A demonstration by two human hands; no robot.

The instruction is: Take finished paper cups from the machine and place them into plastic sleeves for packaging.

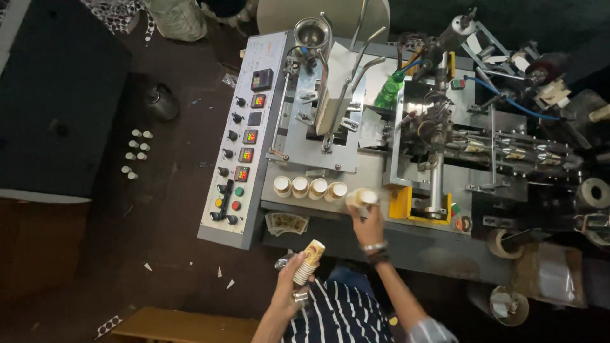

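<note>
Overhead view of a paper-cup machine in a dim workshop, read from left to right.

Far left, small white cups (137,152) lie scattered on the dark floor (171,209), well apart from the machine. Next comes a slanted grey control panel (244,136) with lit displays, knobs and coloured buttons.

Below the panel, the person's left hand (291,279) is held low, near the striped shirt (337,314). Its fingers (298,262) are wrapped around a short stack of nested patterned cups (310,260), tilted with the open end pointing up and right.

On the machine's front ledge (381,222) stands a row of four cups (310,188), upright, side by side and touching. Just right of the row, the right hand (368,223), with bangles at the wrist, reaches up to the ledge. Its fingers (361,209) pinch one more cup (362,198), which is blurred; whether it rests on the ledge cannot be told.

Further right are a yellow bracket (401,203), shafts, blue hoses and a green bottle (389,92) among the forming parts, with paper rolls (594,192) at the far right edge.

Judged from this, the step in hand is collecting finished cups off the ledge into the hand-held stack. The next move calls for bringing the pinched cup across to the left hand and lining up its base with the stack's open mouth so that it nests squarely without crushing the rim.
</note>
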